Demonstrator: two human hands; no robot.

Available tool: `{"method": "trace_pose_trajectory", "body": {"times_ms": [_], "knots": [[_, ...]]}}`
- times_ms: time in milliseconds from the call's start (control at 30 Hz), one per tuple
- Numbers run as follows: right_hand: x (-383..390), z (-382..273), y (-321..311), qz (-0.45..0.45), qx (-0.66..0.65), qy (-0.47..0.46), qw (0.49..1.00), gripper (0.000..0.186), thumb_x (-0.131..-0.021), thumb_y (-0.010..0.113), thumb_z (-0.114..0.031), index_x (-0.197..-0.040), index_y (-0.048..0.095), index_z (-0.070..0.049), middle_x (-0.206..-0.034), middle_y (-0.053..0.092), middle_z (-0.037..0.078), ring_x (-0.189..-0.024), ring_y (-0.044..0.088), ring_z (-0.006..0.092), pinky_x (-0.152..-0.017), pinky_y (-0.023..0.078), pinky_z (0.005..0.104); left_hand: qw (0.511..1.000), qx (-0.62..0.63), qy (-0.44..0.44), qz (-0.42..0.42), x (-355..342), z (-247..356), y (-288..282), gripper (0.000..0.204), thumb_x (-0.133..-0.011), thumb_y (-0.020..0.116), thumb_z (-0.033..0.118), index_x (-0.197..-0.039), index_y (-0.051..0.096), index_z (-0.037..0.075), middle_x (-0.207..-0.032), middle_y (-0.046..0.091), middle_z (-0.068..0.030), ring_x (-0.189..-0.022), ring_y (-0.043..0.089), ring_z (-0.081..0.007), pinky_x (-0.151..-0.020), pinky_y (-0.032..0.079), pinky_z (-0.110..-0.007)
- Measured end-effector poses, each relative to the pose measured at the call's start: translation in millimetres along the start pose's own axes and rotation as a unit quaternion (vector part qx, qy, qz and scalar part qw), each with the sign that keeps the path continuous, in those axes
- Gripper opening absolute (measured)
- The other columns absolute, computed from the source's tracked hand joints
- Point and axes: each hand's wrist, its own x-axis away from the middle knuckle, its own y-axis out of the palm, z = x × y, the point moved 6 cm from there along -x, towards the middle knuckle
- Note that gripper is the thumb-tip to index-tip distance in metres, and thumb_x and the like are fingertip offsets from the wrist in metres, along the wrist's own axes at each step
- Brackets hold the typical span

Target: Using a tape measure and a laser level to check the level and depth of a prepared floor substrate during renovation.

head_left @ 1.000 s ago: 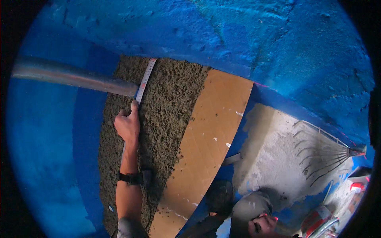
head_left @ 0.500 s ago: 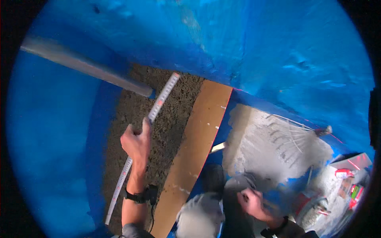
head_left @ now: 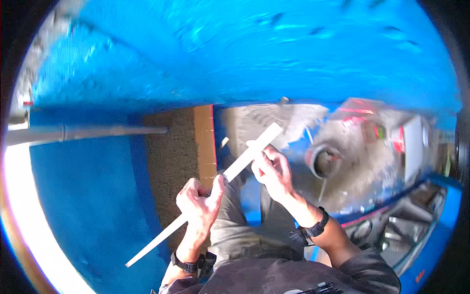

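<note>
Beside the brown board's edge (head_left: pixel 204 142), both hands, left (head_left: pixel 199 206) and right (head_left: pixel 272 170), grip a long white straightedge (head_left: pixel 215 183).

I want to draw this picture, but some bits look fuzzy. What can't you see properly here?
- Head view, right side: the bucket and the things around it are smeared by motion blur.
- The white strip: its middle is hidden inside the left hand; any marks are too blurred to tell.
- The grey pipe: its left end is cut off by the picture's edge.
- The right hand fingers partly cover the strip's upper end.
</note>
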Motion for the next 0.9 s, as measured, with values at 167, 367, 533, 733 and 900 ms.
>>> {"method": "trace_pose_trajectory", "body": {"times_ms": [167,367,533,733,900], "knots": [[105.1,-128.9,-17.5,0.136,0.034,-0.094,0.986,0.026,-0.105,0.057,-0.020,-0.098,0.068,0.002,-0.068,0.049,-0.004,-0.058,0.041,0.0034,-0.051,0.029,0.0223,0.988,0.066,0.071,-0.120,27.4,140.8,-37.4,0.055,-0.082,0.084,0.031,-0.056,0.043,0.004,-0.049,0.045,-0.0065,-0.046,0.040,-0.0119,-0.045,0.033,-0.034],[256.6,-238.4,-101.5,0.224,0.039,-0.266,0.937,0.026,-0.106,0.056,-0.020,-0.099,0.065,0.004,-0.069,0.053,-0.002,-0.058,0.046,0.0045,-0.051,0.035,0.0224,0.918,0.164,0.065,-0.354,102.7,313.2,-18.1,0.033,-0.096,0.071,0.029,-0.082,0.071,-0.001,-0.062,0.061,-0.0021,-0.057,0.053,-0.0078,-0.054,0.041,-0.027],[363.8,-281.2,-166.2,0.271,0.035,-0.348,0.897,0.025,-0.106,0.056,-0.019,-0.104,0.066,0.004,-0.071,0.056,0.000,-0.060,0.049,0.0047,-0.051,0.036,0.0223,0.831,0.234,0.081,-0.498,176.2,405.6,11.2,0.029,-0.102,0.066,0.027,-0.093,0.073,0.000,-0.070,0.065,-0.0007,-0.060,0.054,-0.0053,-0.055,0.044,-0.024],[478.9,-296.5,-226.6,0.387,-0.013,-0.377,0.841,0.023,-0.105,0.058,-0.018,-0.102,0.067,0.003,-0.070,0.056,-0.002,-0.059,0.048,0.0044,-0.051,0.035,0.0215,0.763,0.248,0.183,-0.568,264.7,493.9,44.3,0.023,-0.103,0.066,0.020,-0.092,0.071,0.000,-0.072,0.061,0.0037,-0.065,0.050,-0.0033,-0.058,0.041,-0.023],[548.8,-284.9,-255.3,0.495,-0.033,-0.344,0.797,0.026,-0.104,0.061,-0.023,-0.098,0.069,0.001,-0.069,0.057,-0.001,-0.057,0.048,0.0042,-0.052,0.035,0.0217,0.704,0.262,0.245,-0.613,324.7,537.3,66.0,0.019,-0.101,0.068,0.017,-0.091,0.071,0.002,-0.070,0.063,0.0024,-0.061,0.052,-0.0033,-0.055,0.040,-0.023]]}}
